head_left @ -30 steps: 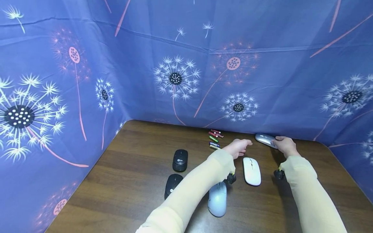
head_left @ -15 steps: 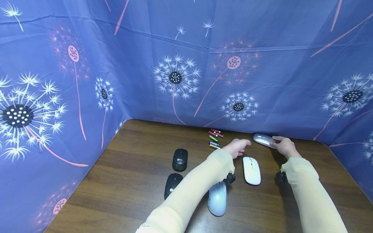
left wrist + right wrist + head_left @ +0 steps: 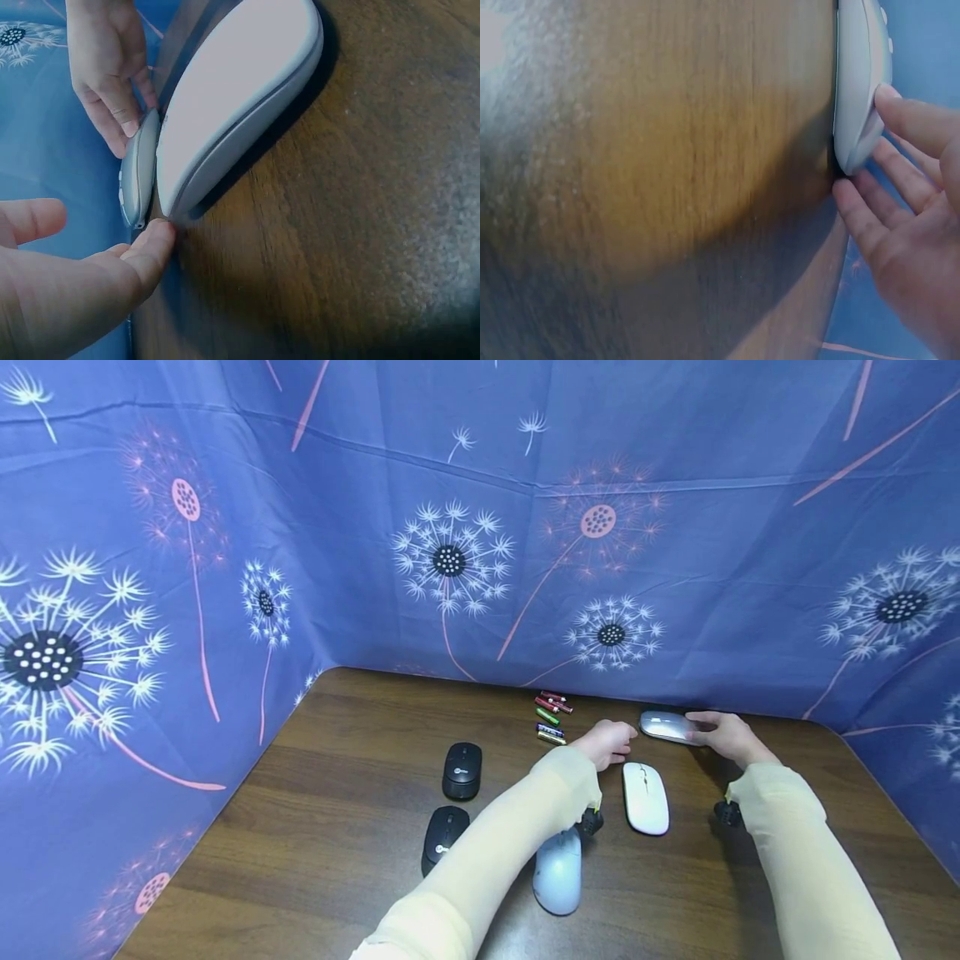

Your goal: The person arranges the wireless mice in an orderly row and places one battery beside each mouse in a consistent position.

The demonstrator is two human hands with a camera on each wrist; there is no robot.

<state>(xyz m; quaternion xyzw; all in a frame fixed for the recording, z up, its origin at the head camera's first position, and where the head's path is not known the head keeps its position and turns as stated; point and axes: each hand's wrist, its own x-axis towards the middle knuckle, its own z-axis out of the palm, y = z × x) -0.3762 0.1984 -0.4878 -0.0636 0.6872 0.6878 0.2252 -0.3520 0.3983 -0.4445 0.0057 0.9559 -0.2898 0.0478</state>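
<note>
Silver mouse [image 3: 664,727] lies beyond the white mouse [image 3: 646,799], its rear end pinched between the right hand's [image 3: 731,737] thumb and fingers; a light, level pinch looks best for steering it clear of the white mouse. Beyond and left of that same mouse, the left hand [image 3: 609,743] holds nothing, thumb and fingers apart. The right wrist view shows the thumb's contact; only the head view shows batteries [image 3: 548,717] left of the white mouse
</note>
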